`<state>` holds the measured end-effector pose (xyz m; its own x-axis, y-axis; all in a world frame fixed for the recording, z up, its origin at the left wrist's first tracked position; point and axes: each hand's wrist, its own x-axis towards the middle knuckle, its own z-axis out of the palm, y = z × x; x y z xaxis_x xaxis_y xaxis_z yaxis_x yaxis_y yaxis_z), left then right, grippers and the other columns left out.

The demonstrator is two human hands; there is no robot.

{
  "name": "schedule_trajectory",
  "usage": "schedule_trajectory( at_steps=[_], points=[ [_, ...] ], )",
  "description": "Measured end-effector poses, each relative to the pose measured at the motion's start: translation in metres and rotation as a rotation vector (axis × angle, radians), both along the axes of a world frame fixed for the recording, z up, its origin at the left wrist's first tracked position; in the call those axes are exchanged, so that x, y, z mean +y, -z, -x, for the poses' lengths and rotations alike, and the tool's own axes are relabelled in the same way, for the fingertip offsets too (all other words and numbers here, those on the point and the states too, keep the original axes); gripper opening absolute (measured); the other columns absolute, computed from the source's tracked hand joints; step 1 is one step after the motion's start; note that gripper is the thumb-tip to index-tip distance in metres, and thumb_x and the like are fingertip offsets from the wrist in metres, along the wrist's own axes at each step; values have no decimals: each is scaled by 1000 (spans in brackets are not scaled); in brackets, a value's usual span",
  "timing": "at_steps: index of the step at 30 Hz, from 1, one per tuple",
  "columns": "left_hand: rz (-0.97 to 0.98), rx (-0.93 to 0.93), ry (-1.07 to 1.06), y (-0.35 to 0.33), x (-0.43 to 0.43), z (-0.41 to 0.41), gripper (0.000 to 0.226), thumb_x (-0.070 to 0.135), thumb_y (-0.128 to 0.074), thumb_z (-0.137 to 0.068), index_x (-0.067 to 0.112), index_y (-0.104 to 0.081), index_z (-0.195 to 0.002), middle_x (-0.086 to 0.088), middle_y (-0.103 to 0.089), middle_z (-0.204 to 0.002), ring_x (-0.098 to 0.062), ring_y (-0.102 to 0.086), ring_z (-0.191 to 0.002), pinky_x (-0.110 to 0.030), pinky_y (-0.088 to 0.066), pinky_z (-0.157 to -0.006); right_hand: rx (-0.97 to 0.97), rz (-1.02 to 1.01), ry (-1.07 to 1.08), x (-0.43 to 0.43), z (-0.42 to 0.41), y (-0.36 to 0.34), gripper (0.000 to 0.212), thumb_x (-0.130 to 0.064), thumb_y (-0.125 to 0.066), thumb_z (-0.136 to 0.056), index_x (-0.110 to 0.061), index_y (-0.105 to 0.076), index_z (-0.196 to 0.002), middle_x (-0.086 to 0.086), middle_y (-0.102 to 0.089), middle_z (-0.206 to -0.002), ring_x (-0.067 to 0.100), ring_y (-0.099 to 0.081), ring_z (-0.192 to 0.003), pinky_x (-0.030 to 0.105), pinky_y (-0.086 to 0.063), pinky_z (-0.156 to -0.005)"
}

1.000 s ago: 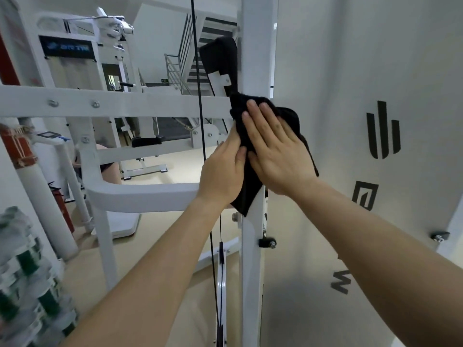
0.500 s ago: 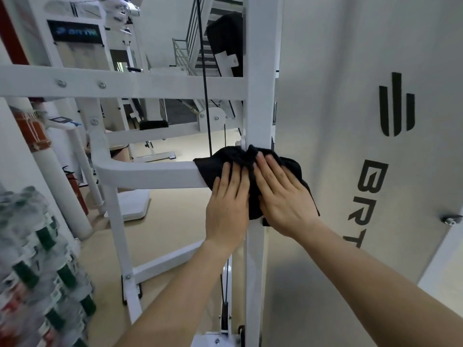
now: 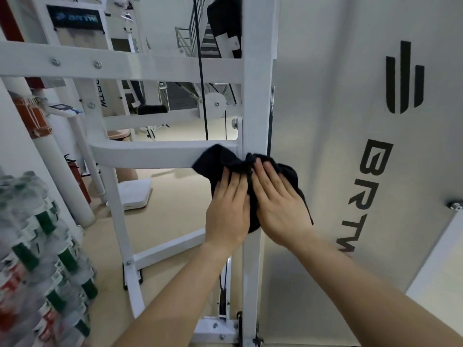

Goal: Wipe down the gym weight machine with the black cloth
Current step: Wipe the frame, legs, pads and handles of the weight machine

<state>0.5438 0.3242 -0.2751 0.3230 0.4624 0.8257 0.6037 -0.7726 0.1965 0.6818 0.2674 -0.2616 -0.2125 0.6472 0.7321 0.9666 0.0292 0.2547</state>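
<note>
The white weight machine's upright post (image 3: 255, 96) runs down the middle of the view, with a crossbar (image 3: 150, 156) joining it from the left. A black cloth (image 3: 220, 161) is bunched against the post at the crossbar joint. My left hand (image 3: 229, 211) and my right hand (image 3: 278, 204) lie side by side on the cloth, fingers straight, pressing it flat against the post. Part of the cloth hangs below my right hand.
The machine's white side panel (image 3: 350, 146) with black lettering fills the right. A black cable (image 3: 201, 83) runs vertically just left of the post. Stacked packs of water bottles (image 3: 37, 259) stand at the lower left. Other gym machines and a staircase are behind.
Both hands have slid the cloth down the post, from the upper crossbar a second ago to just below the lower crossbar joint now.
</note>
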Motion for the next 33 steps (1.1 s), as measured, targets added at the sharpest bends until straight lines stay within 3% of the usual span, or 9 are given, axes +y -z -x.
schedule_trajectory(
  at_steps=[3,6,12,15,18,21,24,29,33],
  points=[
    [197,-129,61,23,-9,-1,54,29,-31,-103,20,-30,-155,5,-30,-161,-7,-23,-149,-36,-37,-116,44,31,22,-2,10,14,59,-23,-29,-102,-5,-20,-158,11,-8,-167,26,-5,-155,43,-21,-123],
    [383,-393,265,21,-17,-6,51,27,-38,-105,33,-29,-154,14,-30,-160,6,-27,-144,-17,-30,-115,23,36,18,-1,10,4,59,-26,-31,-103,-6,-21,-158,10,-8,-167,25,-5,-155,42,-18,-124],
    [598,-718,300,9,-15,-23,46,21,-41,-107,21,-37,-152,11,-45,-150,3,-40,-138,-26,-33,-118,21,24,23,4,14,-9,57,-27,-31,-106,-6,-21,-158,11,-8,-167,26,-5,-155,42,-16,-125],
    [594,-711,324,18,-8,-28,47,22,-39,-104,24,-38,-151,19,-47,-144,8,-43,-134,-22,-32,-116,49,72,9,1,15,21,61,-25,-38,-103,-6,-19,-158,11,-5,-167,25,-1,-155,43,-18,-124],
    [630,-628,348,37,-5,-23,47,23,-39,-104,38,-34,-149,41,-52,-123,22,-49,-115,-7,-37,-99,80,81,25,-2,16,49,66,-26,-46,-100,-7,-21,-158,11,-8,-167,24,-4,-155,44,-19,-124],
    [647,-575,394,49,-3,-12,44,17,-41,-105,34,-41,-146,55,-51,-107,26,-50,-107,-1,-35,-91,47,62,39,-2,14,53,68,-24,-49,-97,-8,-24,-158,10,-11,-167,24,-7,-155,43,-16,-124],
    [627,-603,424,40,7,-11,45,26,-41,-101,25,-49,-146,51,-54,-110,22,-51,-110,-7,-38,-94,12,53,31,2,9,39,69,-21,-47,-94,-10,-22,-158,8,-10,-167,22,-6,-155,41,-14,-125],
    [714,-645,412,56,20,-27,38,37,-43,-99,36,-58,-134,26,-68,-112,5,-62,-110,-23,-46,-98,9,-55,102,15,25,60,61,-15,-34,-100,-6,-20,-158,12,-10,-167,27,-9,-154,43,-13,-125],
    [746,-547,380,94,28,-18,37,37,-43,-98,48,-58,-130,29,-65,-108,10,-61,-106,-19,-45,-99,53,-6,88,22,30,120,72,-16,-44,-96,-6,-10,-159,12,0,-167,26,-3,-155,43,-9,-125]
  ],
)
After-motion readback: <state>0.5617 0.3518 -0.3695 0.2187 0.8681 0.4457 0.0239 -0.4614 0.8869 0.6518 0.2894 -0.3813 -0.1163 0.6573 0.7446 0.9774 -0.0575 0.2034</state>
